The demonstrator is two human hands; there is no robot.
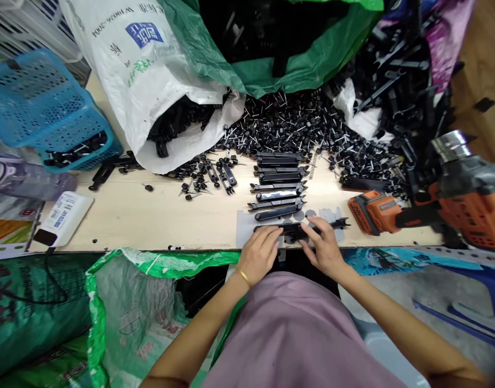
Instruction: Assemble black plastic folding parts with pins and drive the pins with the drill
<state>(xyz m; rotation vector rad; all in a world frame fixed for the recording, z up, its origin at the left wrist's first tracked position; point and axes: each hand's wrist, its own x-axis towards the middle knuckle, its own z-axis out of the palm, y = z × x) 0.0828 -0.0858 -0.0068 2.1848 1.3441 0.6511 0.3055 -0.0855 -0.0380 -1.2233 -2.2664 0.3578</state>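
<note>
My left hand point(260, 252) and my right hand point(323, 247) both rest on a long black plastic part point(296, 229) at the near edge of the wooden table point(158, 218). The fingers of each hand curl over it and press it against the table. Just beyond the hands, several similar black parts point(278, 186) lie side by side in a neat column. Behind that column spreads a heap of small black pins and knobs point(295, 126).
An orange cordless drill point(453, 207) lies at the right. A blue basket point(45, 108), a white sack point(150, 75) and a green sack point(279, 70) of black parts crowd the back. A white box point(63, 218) sits at left; green bags point(121, 302) hang below the table edge.
</note>
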